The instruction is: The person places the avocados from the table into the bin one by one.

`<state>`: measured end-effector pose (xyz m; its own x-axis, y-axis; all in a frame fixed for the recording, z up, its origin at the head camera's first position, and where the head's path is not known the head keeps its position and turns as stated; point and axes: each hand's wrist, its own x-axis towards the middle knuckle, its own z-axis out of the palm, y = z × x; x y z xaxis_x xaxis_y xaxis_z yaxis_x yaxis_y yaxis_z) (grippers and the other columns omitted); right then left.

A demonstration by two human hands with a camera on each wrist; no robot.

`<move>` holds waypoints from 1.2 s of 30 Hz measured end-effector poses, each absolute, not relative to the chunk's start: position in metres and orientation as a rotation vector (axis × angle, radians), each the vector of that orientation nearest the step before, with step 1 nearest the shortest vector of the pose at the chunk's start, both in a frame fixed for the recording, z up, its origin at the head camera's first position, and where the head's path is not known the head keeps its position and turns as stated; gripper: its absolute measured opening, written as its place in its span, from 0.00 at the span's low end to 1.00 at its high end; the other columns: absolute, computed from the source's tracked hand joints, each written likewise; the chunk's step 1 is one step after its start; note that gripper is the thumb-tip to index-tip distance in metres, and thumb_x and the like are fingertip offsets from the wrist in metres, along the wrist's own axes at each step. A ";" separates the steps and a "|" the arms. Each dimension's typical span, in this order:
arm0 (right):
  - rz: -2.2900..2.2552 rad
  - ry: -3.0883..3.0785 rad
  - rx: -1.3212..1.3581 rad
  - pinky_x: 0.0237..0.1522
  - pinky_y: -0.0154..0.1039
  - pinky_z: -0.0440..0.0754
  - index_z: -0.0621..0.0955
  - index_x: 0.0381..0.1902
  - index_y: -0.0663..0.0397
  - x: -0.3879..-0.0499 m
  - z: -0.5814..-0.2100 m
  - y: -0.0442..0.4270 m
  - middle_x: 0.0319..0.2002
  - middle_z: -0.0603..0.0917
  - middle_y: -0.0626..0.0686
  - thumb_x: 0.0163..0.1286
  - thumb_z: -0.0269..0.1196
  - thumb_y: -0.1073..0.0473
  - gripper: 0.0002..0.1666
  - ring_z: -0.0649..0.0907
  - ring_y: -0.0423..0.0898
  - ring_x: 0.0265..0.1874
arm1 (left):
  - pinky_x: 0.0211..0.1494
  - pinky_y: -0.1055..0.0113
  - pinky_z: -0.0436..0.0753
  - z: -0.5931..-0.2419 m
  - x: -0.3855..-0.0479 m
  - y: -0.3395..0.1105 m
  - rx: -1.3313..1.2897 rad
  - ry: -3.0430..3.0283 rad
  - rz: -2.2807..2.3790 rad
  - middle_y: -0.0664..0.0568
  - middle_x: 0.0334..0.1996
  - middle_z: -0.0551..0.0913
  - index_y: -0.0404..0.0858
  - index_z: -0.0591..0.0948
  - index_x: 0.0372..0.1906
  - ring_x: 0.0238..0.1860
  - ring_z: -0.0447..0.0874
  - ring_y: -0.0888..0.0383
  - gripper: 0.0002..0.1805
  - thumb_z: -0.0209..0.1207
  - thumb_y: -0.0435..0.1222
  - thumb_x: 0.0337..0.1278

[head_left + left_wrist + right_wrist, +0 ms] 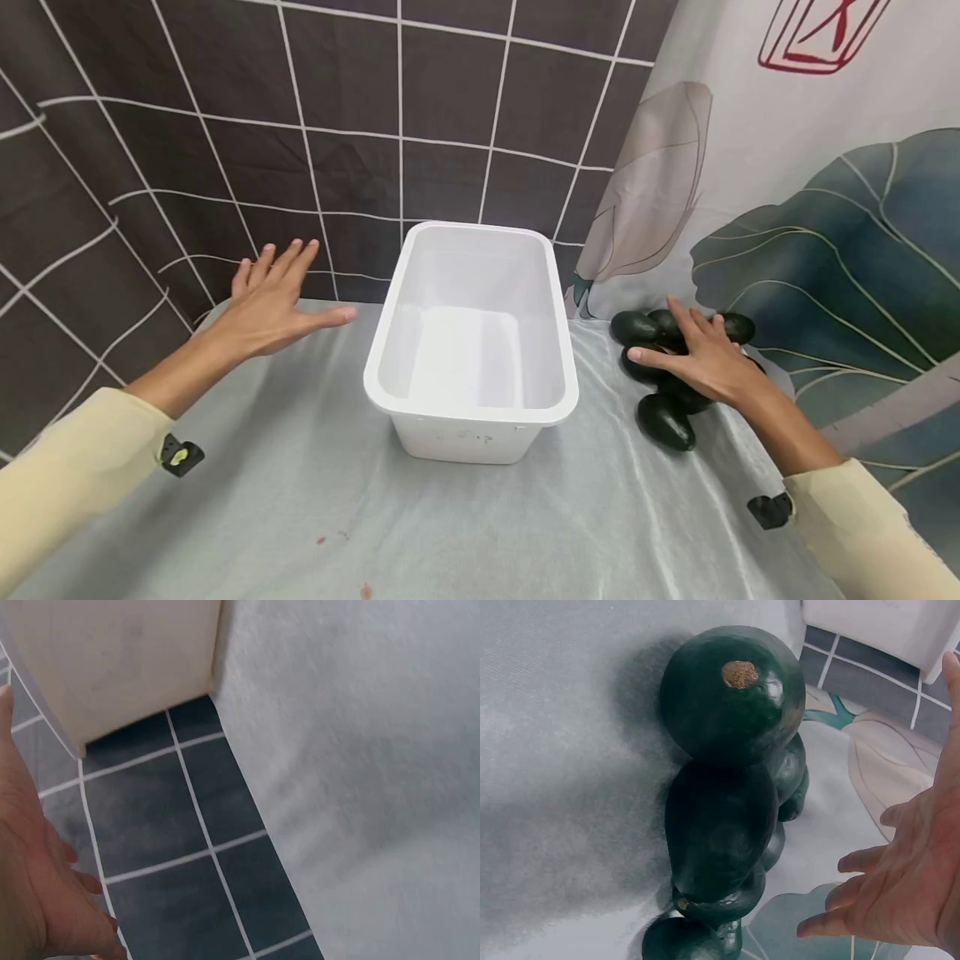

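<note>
A pile of several dark green avocados [666, 422] lies on the cloth at the right. Over the pile hovers my right hand [708, 358], fingers spread and holding nothing. The right wrist view shows a gap between that hand [907, 870] and the avocados [735, 697], the nearest of which has a brown stem scar. At the left, my left hand [273, 312] is in the air with its fingers spread. Between the hands stands a white plastic tub [472, 414], with nothing inside it. The left wrist view catches only part of the left hand [37, 862].
A pale grey cloth [322, 500] covers the table. Behind it hangs a dark curtain with white grid lines [345, 175]; at the right is a light curtain with large leaf prints [840, 242]. A few reddish spots mark the cloth near the front.
</note>
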<state>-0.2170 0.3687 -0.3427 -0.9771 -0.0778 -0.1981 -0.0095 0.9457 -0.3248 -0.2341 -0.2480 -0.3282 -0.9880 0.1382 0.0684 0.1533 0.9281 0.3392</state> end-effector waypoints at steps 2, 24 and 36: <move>-0.480 2.889 -0.068 0.69 0.99 0.46 0.30 0.94 0.41 -0.217 -0.344 0.369 0.90 0.35 0.77 0.74 0.60 0.15 0.76 0.29 0.87 0.85 | 0.90 0.23 0.30 -0.327 -0.233 -0.242 -0.250 -3.036 -0.559 0.34 0.94 0.40 0.44 0.40 0.95 0.93 0.30 0.24 0.75 0.64 0.78 0.61; -0.439 2.891 -0.050 0.69 0.94 0.61 0.37 0.96 0.41 -0.207 -0.349 0.366 0.90 0.45 0.79 0.71 0.61 0.13 0.76 0.55 0.86 0.85 | 0.94 0.31 0.33 -0.316 -0.229 -0.189 -0.433 -3.042 -0.618 0.40 0.95 0.42 0.44 0.41 0.96 0.95 0.34 0.32 0.73 0.61 0.77 0.61; -0.429 2.927 -0.051 0.67 0.94 0.63 0.43 0.96 0.47 -0.202 -0.355 0.370 0.89 0.49 0.81 0.70 0.63 0.14 0.76 0.58 0.87 0.84 | 0.96 0.36 0.34 -0.308 -0.227 -0.170 -0.507 -3.043 -0.621 0.41 0.96 0.42 0.39 0.42 0.95 0.96 0.34 0.37 0.72 0.61 0.76 0.64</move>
